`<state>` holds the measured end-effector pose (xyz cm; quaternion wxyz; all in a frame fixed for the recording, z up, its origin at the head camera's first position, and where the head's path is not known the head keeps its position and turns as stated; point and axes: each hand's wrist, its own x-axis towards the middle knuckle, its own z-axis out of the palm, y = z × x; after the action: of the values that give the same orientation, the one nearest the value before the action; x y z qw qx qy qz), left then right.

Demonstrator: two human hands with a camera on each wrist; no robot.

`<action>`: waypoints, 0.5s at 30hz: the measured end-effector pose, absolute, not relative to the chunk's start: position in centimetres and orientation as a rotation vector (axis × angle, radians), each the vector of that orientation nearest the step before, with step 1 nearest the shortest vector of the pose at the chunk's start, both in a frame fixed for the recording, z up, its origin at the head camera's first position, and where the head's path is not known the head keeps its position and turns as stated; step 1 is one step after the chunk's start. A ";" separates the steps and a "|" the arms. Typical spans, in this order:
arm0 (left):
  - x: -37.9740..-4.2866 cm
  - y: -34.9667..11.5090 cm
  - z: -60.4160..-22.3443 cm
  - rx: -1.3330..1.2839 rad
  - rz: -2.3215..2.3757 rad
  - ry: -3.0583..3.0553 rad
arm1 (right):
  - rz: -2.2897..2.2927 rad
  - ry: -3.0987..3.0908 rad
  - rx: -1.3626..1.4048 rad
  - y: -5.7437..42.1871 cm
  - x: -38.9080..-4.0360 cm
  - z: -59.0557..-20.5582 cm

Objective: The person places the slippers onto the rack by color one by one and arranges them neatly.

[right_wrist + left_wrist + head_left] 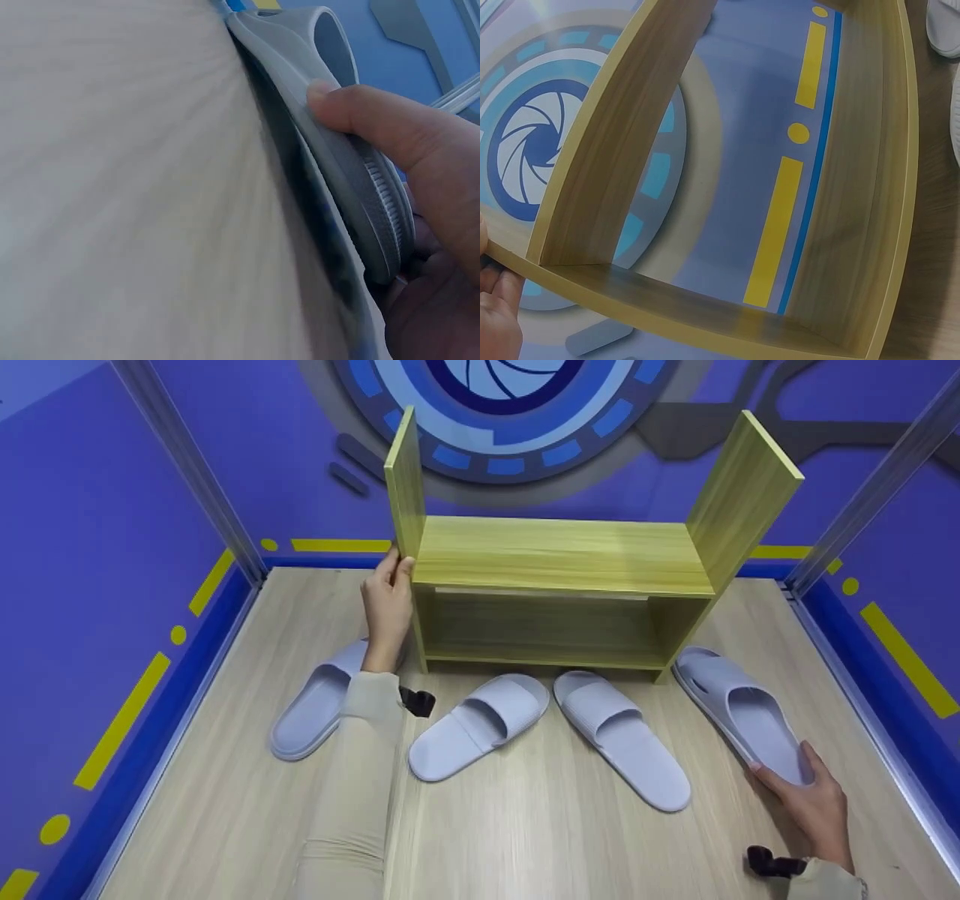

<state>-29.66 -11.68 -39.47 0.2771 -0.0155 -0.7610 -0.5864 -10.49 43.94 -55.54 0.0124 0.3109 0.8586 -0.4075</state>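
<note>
My left hand [388,601] pinches the left side panel [405,484] of a small wooden shelf [555,556], thumb in front and fingers behind. In the left wrist view, the hand [496,315] holds the panel's edge beside the shelf board. On the right, my right hand [817,802] grips the heel end of a grey slipper [739,701], whose toe points toward the shelf's right leg. Seen from the right wrist, the thumb lies along one side of this slipper [330,142], and a dark gap shows under its sole. The other fingers are mostly hidden.
Two more grey slippers, a left one [480,727] and a right one [622,739], lie before the shelf, toes toward it. Another slipper [311,716] is partly behind my left forearm. Blue printed walls [90,607] enclose the wooden floor [525,847].
</note>
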 end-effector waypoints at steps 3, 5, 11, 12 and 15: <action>-29.6 -11.6 -39.4 -0.045 -1.578 -2.045 | -1.279 2.660 0.990 44.1 -10.2 -55.2; -29.6 -11.6 -39.4 -0.043 -1.577 -2.047 | -1.278 2.648 1.000 44.4 -10.0 -54.8; -29.7 -11.7 -39.4 -0.028 -1.564 -2.052 | -1.261 2.613 0.989 45.2 -9.2 -53.6; -29.7 -11.7 -39.4 -0.027 -1.565 -2.053 | -1.259 2.616 0.973 45.4 -9.0 -53.4; -29.6 -11.7 -39.5 -0.023 -1.567 -2.053 | -1.228 2.638 0.943 45.6 -8.6 -53.0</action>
<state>-29.59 -11.73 -39.45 0.2758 -0.0085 -0.7639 -0.5833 -8.58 45.64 -53.02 0.0414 0.3081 0.8617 -0.4010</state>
